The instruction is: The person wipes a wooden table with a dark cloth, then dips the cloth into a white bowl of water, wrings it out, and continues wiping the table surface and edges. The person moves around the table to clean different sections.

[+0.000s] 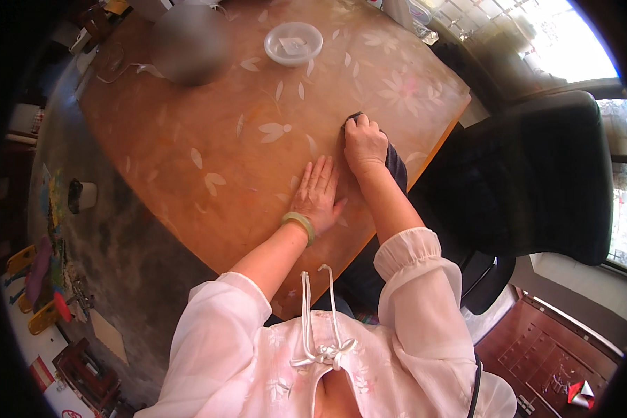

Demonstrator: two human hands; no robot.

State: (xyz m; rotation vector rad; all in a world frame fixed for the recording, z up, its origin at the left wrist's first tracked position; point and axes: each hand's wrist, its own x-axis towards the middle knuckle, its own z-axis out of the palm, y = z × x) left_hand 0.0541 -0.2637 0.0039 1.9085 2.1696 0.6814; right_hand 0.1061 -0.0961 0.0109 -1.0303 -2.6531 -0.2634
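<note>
My right hand (366, 143) grips a dark cloth (395, 166) and presses it on the tabletop near the table's right edge. Part of the cloth trails out beside my wrist; the rest is hidden under my fingers. Flat on the table (235, 193), just left of the cloth, rests my left hand (317, 196), palm down with nothing in it. A pale green bangle circles that wrist. The table has a glossy orange-brown surface with a pale flower and leaf pattern.
A translucent round bowl (293, 46) with a small pale item inside stands farther back on the table. Left of it is a blurred round patch, with a white cable (120, 73) nearby. A black padded chair (522, 177) stands close to the table's right edge.
</note>
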